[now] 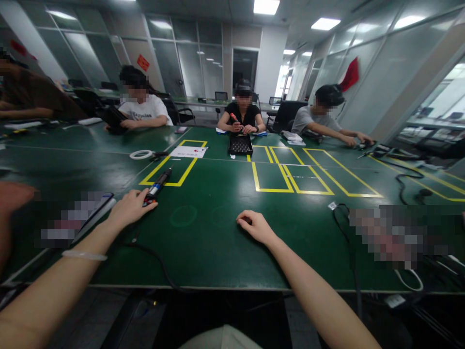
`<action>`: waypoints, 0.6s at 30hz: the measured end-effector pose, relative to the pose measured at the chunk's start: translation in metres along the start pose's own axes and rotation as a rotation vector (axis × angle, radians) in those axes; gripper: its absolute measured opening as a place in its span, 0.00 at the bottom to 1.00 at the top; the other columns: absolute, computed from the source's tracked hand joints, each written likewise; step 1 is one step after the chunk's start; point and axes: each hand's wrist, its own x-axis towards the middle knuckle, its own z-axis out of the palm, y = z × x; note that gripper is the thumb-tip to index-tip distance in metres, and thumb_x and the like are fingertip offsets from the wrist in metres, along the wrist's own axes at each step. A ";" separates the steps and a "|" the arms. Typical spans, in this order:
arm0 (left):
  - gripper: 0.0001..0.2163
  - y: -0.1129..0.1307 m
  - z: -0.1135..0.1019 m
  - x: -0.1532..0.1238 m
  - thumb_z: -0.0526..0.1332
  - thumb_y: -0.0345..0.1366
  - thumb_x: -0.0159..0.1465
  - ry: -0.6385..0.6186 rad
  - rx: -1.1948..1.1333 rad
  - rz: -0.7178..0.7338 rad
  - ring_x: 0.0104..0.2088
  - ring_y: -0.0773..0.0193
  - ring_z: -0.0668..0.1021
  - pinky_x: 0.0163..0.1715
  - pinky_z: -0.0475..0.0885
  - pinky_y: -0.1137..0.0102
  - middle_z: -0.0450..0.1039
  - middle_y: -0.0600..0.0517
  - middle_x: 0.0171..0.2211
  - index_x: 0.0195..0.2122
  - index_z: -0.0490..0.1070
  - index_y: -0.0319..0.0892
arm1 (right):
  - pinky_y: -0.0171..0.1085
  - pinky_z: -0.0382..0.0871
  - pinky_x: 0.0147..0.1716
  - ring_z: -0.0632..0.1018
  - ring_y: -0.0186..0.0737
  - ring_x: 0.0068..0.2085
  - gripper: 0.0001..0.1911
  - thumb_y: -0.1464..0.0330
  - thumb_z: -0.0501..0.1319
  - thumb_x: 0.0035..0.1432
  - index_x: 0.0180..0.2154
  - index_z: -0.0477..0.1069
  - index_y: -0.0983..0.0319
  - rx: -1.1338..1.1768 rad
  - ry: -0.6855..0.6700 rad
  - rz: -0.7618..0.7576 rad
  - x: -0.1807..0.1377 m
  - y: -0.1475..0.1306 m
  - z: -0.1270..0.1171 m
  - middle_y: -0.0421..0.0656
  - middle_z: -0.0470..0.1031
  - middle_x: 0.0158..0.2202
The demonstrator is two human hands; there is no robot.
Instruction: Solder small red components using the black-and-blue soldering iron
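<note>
My left hand (131, 207) rests on the green table (225, 242) with its fingertips on the near end of a black and blue electric screwdriver (158, 184), which lies pointing away into a yellow taped rectangle (174, 162). The fingers curl loosely over the tool's end. A pale bracelet sits on that wrist. My right hand (254, 225) lies on the bare tabletop to the right, fingers curled under in a loose fist, holding nothing visible. A black cord (160, 264) trails from the screwdriver toward the table's near edge.
A white tape roll (141, 154) and a paper sheet (189, 151) lie beyond the screwdriver. A black tray (240, 144) sits before a person across the table. Other people sit at the far side and far left. More yellow outlines (301, 177) and black cables (403, 182) lie to the right.
</note>
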 end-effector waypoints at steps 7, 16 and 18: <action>0.26 0.009 -0.006 -0.011 0.54 0.51 0.65 0.174 0.136 0.007 0.49 0.53 0.70 0.45 0.64 0.68 0.66 0.42 0.52 0.57 0.59 0.37 | 0.35 0.66 0.35 0.75 0.38 0.35 0.06 0.69 0.58 0.60 0.35 0.74 0.60 -0.013 -0.008 0.010 0.001 -0.002 0.000 0.42 0.77 0.33; 0.18 0.023 -0.011 -0.026 0.43 0.42 0.70 0.337 0.266 0.091 0.47 0.54 0.70 0.47 0.62 0.65 0.70 0.44 0.46 0.45 0.66 0.35 | 0.35 0.65 0.35 0.75 0.38 0.35 0.06 0.70 0.58 0.60 0.35 0.74 0.61 -0.012 -0.010 0.010 0.000 -0.002 0.000 0.42 0.77 0.33; 0.18 0.026 -0.013 -0.025 0.42 0.42 0.70 0.366 0.248 0.074 0.47 0.53 0.70 0.47 0.62 0.64 0.70 0.43 0.46 0.44 0.66 0.35 | 0.35 0.65 0.35 0.75 0.38 0.35 0.06 0.70 0.58 0.60 0.35 0.74 0.61 -0.020 -0.010 0.009 0.001 -0.001 0.000 0.42 0.76 0.33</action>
